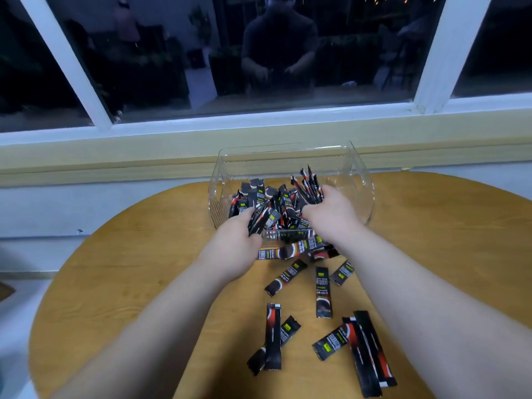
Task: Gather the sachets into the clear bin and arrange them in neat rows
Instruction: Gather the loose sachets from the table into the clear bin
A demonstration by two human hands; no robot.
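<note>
In the head view, both hands were down at the clear bin [359, 182], which stood at the far side of the round wooden table [144, 269] below a dark window [172, 53]. The left hand [239, 237] sat at the bin's near wall, its fingers curled round a fan of sachets [276, 203]. The right hand [328, 211] reached further inside and gripped a bundle that stood on end, tips pointing up. The hands were apart, each clamped on its own bunch, with a jumbled heap between them. More loose sachets [324, 292] lay scattered on the table nearer the person, some crossing one another. The step in hand looked like settling these two handfuls. To do it well, each bunch probably wanted squaring up first, ends tapped level and faces turned one way. It could then be laid against a wall so a row had something to lean on, rather than dropped on the heap. The heap itself likely needed straightening before more went in. Both sets of fingertips were buried among the packets. The bin's near wall was hard to trace, so I could not tell whether the sachets just below the left hand lay inside it or outside. The print was too dim to read.
</note>
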